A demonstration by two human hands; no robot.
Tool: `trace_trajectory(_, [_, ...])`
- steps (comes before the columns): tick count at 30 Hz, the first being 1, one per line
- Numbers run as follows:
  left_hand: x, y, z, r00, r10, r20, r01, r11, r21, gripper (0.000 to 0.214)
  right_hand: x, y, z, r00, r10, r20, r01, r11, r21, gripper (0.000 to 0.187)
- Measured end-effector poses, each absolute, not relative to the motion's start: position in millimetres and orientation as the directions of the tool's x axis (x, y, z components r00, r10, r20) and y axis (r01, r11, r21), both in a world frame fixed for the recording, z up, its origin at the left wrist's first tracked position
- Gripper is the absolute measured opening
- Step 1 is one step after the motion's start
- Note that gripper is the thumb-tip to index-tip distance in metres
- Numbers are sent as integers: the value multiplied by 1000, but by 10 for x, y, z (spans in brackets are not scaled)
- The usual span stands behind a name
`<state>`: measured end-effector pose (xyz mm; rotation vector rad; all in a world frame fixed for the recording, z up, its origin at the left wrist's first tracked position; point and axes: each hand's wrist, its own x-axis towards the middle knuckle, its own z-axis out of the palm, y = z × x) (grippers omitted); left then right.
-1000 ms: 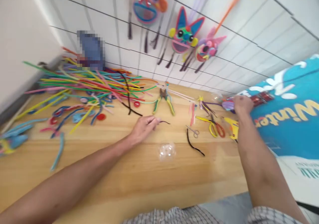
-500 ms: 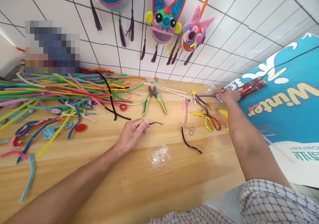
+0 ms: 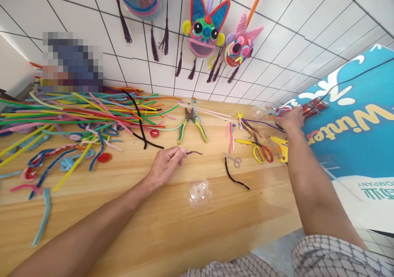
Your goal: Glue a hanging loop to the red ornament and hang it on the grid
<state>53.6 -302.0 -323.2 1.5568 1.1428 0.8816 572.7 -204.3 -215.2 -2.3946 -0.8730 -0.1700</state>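
Observation:
My left hand [image 3: 168,162] rests just above the wooden table, thumb and fingers pinched on a short dark purple strand [image 3: 194,152] that sticks out to the right. Below and right of it lies a clear plastic ball [image 3: 198,191]. My right hand [image 3: 293,120] reaches to the table's far right, among small colorful things by the blue board. Its fingers are mostly hidden, so what it touches cannot be made out. A purple cord [image 3: 267,123] runs toward it from the left. Under the right forearm lies a yellow glue gun [image 3: 280,147], partly covered.
Pliers [image 3: 191,125], small scissors [image 3: 234,160], red-and-yellow scissors [image 3: 261,149] and a black pipe cleaner [image 3: 235,178] lie mid-table. Many colored pipe cleaners [image 3: 92,113] heap at left. Decorated masks [image 3: 203,33] hang on the tiled wall. A blue board [image 3: 347,137] stands right.
My right hand has moved slightly to the right, and more of the glue gun shows. The left hand keeps its pinch on the strand. The whole view has shifted a little.

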Motion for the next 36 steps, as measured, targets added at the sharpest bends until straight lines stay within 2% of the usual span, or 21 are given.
trace_trajectory(3, [540,-3025,-3236,297,955,7,249,-84,965,57,5673,-2230,-1902,658,592,465,749,-452,-485,100])
trace_trajectory(7, [548,-3017,-3255,302,953,28,230,-101,968,57,5193,-2590,-1810,316,616,721,911,14,-411,110])
trace_trajectory(10, [564,-3014,-3272,297,954,46,198,-109,974,57,4540,-2837,-1956,97,556,825,869,357,-343,105])
trace_trajectory(13, [583,-3036,-3253,271,959,80,137,-121,983,52,3896,-3013,-2210,-26,530,847,799,520,-301,101])
trace_trajectory(17, [593,-3080,-3138,182,979,91,-92,-76,993,46,3331,-3160,-2579,-105,571,814,765,569,-300,99])
trace_trajectory(22, [574,-3084,-2953,150,985,86,-290,-39,956,62,2988,-3285,-2889,-142,562,815,746,602,-286,95])
trace_trajectory(26, [554,-3040,-2879,195,979,63,-338,6,941,59,2855,-3390,-3046,-154,647,747,740,576,-347,92])
trace_trajectory(30, [529,-2970,-2838,192,980,53,-335,14,942,54,2801,-3449,-3157,-155,717,680,697,567,-439,98])
trace_trajectory(36, [582,-2899,-2715,150,983,110,-282,-64,957,43,2757,-3434,-3180,-136,735,664,668,563,-487,95])
